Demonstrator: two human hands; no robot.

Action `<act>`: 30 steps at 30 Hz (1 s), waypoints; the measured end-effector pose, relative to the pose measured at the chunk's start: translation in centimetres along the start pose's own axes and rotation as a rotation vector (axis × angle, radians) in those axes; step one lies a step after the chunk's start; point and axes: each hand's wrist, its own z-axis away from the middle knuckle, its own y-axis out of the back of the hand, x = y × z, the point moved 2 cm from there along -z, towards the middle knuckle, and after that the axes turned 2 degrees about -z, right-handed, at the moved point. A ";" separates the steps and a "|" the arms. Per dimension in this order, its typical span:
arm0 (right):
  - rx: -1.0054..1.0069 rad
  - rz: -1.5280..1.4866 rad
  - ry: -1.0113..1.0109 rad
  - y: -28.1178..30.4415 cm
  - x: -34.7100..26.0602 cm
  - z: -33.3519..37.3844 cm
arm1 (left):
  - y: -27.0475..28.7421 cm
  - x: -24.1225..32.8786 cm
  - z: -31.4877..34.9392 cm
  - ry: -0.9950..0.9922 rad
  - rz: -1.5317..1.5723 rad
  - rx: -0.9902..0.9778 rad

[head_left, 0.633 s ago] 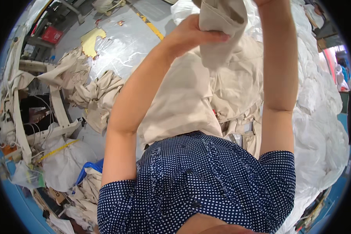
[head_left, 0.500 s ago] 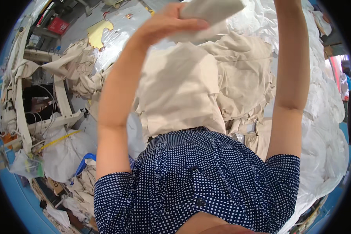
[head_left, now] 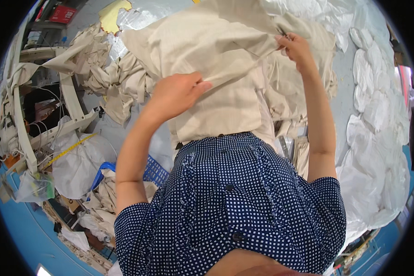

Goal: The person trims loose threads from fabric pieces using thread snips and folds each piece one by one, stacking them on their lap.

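A wide beige cloth piece is spread in front of me, its near edge running slantwise between my hands. My left hand is closed, with thumb and forefinger pinching that near edge. Farther off to the right, my right hand is closed at the cloth's right end. A small dark pointed tool sticks out by its fingers; its kind is too small to tell. Beneath lies a stack of beige cloth, reaching to my waist. To its right are more crumpled beige pieces.
White plastic-wrapped bundles line the right side. On the left stand a pale metal frame with cables, crumpled beige cloth and a white bag with a yellow tape measure. A blue plastic basket sits beside my left forearm.
The folded beige cloth that my left hand held up high is now lowered and spread out over the stack. Both hands have come nearer to me, and my right hand has entered view.
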 end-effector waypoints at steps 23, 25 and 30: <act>-0.097 -0.067 -0.034 -5.0 0.3 7.7 | -8.9 2.9 -2.1 -0.240 -0.065 0.484; -0.101 -0.041 0.048 -7.2 -2.5 7.9 | -9.0 3.8 -2.1 -0.357 -0.108 0.559; -0.704 0.614 0.420 -16.4 -6.6 6.5 | -10.6 3.5 -2.1 -0.309 -0.243 0.661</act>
